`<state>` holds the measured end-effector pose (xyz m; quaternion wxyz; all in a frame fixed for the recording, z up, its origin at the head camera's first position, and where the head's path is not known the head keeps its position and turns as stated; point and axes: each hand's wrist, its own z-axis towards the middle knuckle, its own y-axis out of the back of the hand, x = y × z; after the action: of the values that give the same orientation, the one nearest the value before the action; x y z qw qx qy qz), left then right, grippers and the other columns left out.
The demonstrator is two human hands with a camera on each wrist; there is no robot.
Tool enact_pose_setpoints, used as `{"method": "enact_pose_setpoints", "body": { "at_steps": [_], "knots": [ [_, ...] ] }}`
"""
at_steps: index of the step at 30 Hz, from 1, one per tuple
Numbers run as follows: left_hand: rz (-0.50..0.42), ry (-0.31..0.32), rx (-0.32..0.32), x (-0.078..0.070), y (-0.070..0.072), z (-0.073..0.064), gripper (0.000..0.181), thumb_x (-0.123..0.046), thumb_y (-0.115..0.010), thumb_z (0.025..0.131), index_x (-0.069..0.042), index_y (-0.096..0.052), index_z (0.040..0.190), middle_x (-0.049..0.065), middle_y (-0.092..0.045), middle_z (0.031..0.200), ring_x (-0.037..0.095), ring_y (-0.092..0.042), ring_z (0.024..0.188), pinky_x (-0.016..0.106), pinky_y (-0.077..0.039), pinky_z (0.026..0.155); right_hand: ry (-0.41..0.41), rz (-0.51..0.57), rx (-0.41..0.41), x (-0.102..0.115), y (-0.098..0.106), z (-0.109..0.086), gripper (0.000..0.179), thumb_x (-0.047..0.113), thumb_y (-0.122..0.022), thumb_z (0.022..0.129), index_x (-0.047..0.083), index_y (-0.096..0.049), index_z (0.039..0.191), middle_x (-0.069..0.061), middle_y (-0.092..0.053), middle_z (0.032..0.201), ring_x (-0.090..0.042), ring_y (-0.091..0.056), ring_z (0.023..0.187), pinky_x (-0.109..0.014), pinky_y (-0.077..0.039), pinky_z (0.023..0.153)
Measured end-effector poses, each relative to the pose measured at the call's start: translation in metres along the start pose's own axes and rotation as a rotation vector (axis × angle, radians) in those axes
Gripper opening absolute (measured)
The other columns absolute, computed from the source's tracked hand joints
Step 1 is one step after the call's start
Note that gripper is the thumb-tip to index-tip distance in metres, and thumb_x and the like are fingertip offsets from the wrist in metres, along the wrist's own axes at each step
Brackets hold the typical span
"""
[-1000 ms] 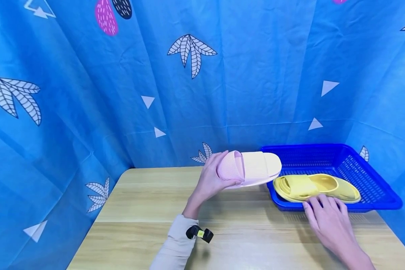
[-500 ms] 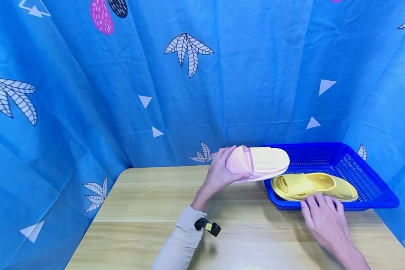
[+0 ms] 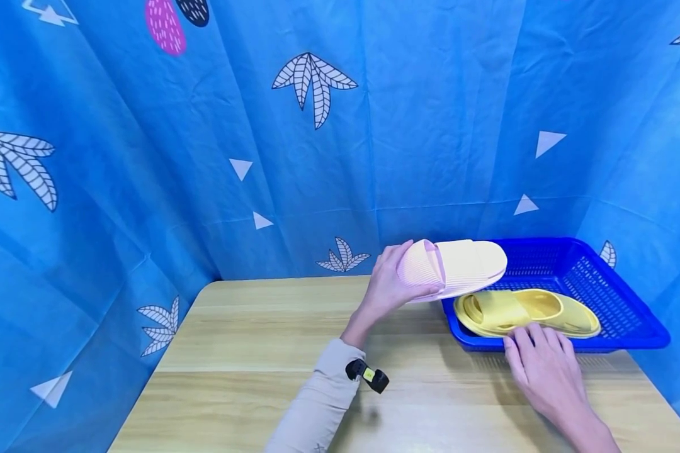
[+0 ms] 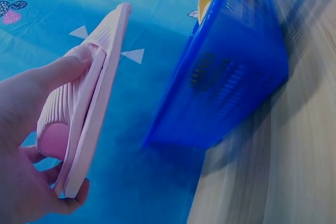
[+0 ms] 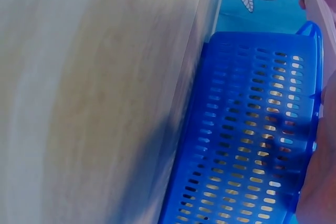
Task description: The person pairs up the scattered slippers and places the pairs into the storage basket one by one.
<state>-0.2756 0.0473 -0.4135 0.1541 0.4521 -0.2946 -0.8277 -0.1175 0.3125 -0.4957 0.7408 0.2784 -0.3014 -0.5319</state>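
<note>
My left hand (image 3: 386, 286) grips a pair of pale pink slippers (image 4: 100, 87) fitted together, with ribbed straps. The thumb lies on top near a strap and the fingers curl beneath. In the head view the slippers' far end overlaps the left part of a blue plastic basket (image 3: 637, 336). Yellow slippers (image 3: 569, 318) lie inside it along the front wall. My right hand (image 3: 546, 371) holds the basket's front rim, fingers bent over it beside the yellow slippers. Only part of this hand shows at the right edge of the right wrist view.
The basket, with slotted walls (image 5: 247, 129), stands at the back right of a wooden table (image 3: 249, 352). A blue patterned curtain (image 3: 430, 126) hangs behind and along both sides. A black strap device (image 3: 368, 375) sits on the left sleeve.
My left hand has carried the pink slippers to the right, from beside the basket to over its left side. The right hand stays at the front rim.
</note>
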Motion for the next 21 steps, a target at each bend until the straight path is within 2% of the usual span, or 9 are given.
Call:
{"method": "enact_pose_setpoints", "body": {
  "at_steps": [9,15,21],
  "knots": [
    [0.056,-0.020,0.037,-0.017,-0.011,0.017,0.101,-0.057,-0.088,0.071,-0.018,-0.046,0.155,0.001,-0.054,0.144,0.019,-0.048,0.126,0.038,-0.045,0.100,-0.015,0.016,0.010,0.000,0.000,0.000,0.014,0.021,-0.055,0.099,0.010,-0.059,0.092,-0.012,-0.057,0.092,-0.040,-0.052,0.087,-0.058,-0.035,0.085],
    [0.069,-0.037,0.064,-0.022,-0.020,0.026,0.102,-0.061,-0.086,0.072,-0.018,-0.046,0.155,0.001,-0.053,0.145,0.018,-0.048,0.126,0.036,-0.046,0.099,-0.013,0.016,0.018,0.001,0.001,0.001,0.014,0.021,-0.055,0.099,0.010,-0.059,0.092,-0.012,-0.056,0.092,-0.040,-0.053,0.087,-0.058,-0.035,0.085],
    [0.044,-0.013,0.079,-0.031,-0.030,0.034,0.101,-0.061,-0.087,0.071,-0.022,-0.047,0.155,-0.001,-0.051,0.141,0.013,-0.048,0.123,0.029,-0.047,0.096,-0.010,0.015,0.023,0.001,0.001,0.001,0.014,0.021,-0.056,0.099,0.010,-0.059,0.091,-0.012,-0.056,0.090,-0.041,-0.052,0.087,-0.059,-0.035,0.085]
  ]
}}
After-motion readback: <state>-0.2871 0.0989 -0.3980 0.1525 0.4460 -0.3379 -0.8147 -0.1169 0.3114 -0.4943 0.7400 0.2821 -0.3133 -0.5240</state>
